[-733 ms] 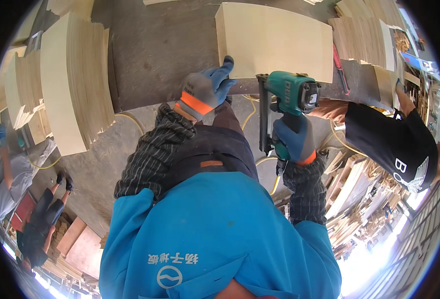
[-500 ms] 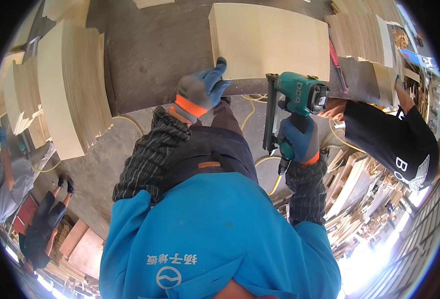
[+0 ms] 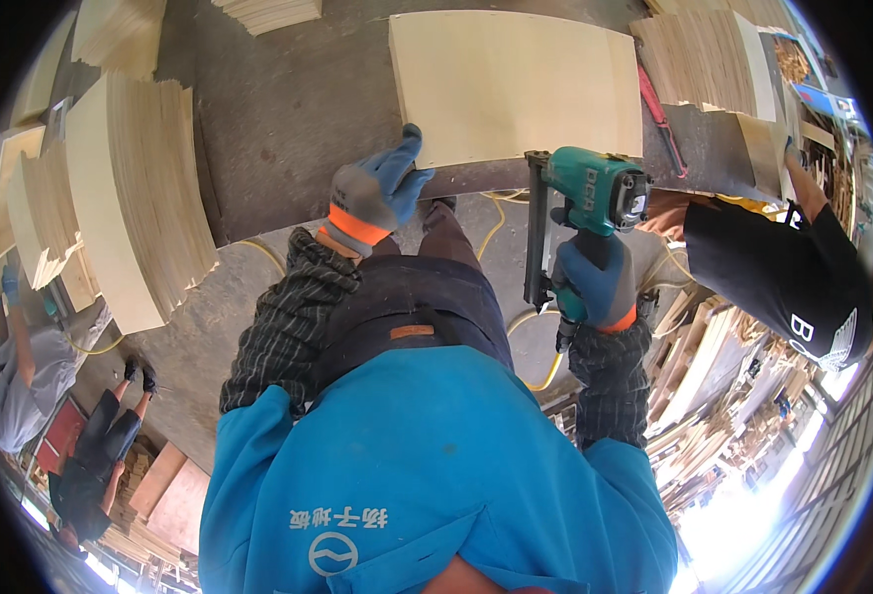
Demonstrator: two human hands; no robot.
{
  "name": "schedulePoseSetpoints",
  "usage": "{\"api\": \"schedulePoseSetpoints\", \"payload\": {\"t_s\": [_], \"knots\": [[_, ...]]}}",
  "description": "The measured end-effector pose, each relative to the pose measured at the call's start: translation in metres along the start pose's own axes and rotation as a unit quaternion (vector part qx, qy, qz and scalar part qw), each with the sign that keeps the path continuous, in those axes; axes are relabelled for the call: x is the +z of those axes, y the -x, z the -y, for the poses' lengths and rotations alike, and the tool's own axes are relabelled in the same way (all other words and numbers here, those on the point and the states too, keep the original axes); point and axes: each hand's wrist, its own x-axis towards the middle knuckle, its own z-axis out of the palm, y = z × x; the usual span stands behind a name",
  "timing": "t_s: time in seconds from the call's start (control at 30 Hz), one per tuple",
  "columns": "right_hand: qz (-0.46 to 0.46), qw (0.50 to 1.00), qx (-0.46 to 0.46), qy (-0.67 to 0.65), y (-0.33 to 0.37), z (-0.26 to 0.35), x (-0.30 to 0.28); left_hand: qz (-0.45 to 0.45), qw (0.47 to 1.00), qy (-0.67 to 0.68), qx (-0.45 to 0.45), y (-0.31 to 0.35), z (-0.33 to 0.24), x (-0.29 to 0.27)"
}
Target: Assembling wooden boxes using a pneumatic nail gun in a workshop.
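Observation:
A pale plywood panel (image 3: 518, 84) lies flat on the dark work table (image 3: 288, 129), with its near side close to the table's front edge. My left hand (image 3: 377, 193), in a grey and blue glove with an orange cuff, is at the panel's near left corner. Its forefinger and thumb are spread apart around that corner. My right hand (image 3: 597, 272), gloved alike, grips the handle of a teal pneumatic staple gun (image 3: 595, 188). The gun's black nose and magazine point toward me, and its head is by the panel's near edge; whether they touch I cannot tell.
Tall stacks of thin plywood sheets stand left (image 3: 125, 198) and right (image 3: 704, 64). A red-handled tool (image 3: 659, 119) lies beside the panel. A yellow air hose (image 3: 545, 376) trails below the gun. A co-worker in a black shirt (image 3: 768, 267) is at right; other people are at left.
The view has shifted slightly, so the panel and stacks sit a little farther left. My left hand stays at the panel's corner, and the staple gun keeps nearly the same place.

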Motion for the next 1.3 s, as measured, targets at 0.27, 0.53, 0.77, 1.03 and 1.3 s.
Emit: {"api": "schedulePoseSetpoints", "payload": {"t_s": [0.27, 0.53, 0.77, 1.03, 1.3], "knots": [[-0.024, 0.999, -0.003, -0.033, -0.004, 0.002, -0.020, 0.008, 1.000, -0.009, 0.023, -0.002, 0.002, -0.002], [-0.028, 0.999, -0.006, -0.028, -0.004, 0.004, -0.033, 0.024, 1.000, -0.002, 0.001, -0.002, -0.002, -0.002], [-0.055, 0.997, -0.024, -0.053, -0.005, 0.002, -0.058, 0.014, 1.000, -0.008, 0.008, -0.001, -0.003, -0.002], [-0.050, 0.998, -0.003, -0.037, -0.016, -0.005, -0.075, -0.013, 1.000, -0.005, 0.023, -0.002, -0.003, 0.004], [-0.087, 0.996, -0.018, -0.025, -0.005, -0.002, -0.105, 0.022, 1.000, -0.008, 0.001, 0.002, 0.000, 0.003]]}}
